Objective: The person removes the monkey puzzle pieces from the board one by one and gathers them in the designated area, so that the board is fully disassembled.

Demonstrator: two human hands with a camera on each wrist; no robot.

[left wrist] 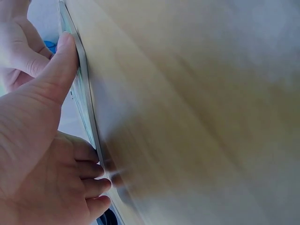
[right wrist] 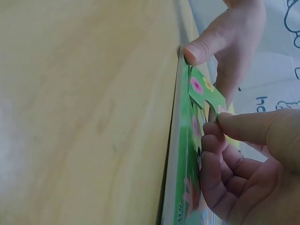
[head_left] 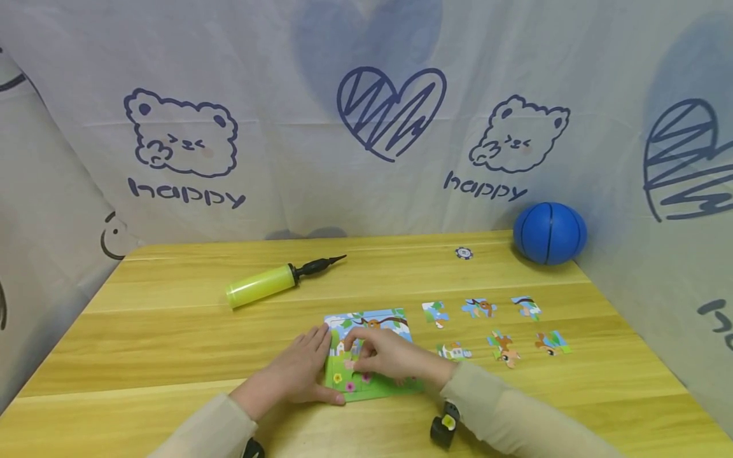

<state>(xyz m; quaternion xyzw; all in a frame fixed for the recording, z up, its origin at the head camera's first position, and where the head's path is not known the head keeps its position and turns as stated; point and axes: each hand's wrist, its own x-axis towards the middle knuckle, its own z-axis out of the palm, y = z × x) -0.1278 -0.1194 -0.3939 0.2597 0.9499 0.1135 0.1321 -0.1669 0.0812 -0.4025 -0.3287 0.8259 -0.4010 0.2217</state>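
A picture puzzle board (head_left: 389,390) with a green border lies on the wooden table. My left hand (head_left: 300,366) rests along its left side, fingers fairly straight, with the thumb at the front edge. Over the board, my right hand (head_left: 389,356) pinches a green puzzle piece (right wrist: 204,89) with pink and yellow flowers between thumb and fingertips. In the right wrist view that piece is tilted, one side raised above the board. Part of the board's picture is hidden under the right hand.
Several loose puzzle pieces (head_left: 504,350) lie in two rows right of the board. Farther back are a yellow-green hand pump (head_left: 263,286), a poker chip (head_left: 464,253) and a blue ball (head_left: 550,233) at the right corner. A printed curtain (head_left: 298,159) hangs behind the table.
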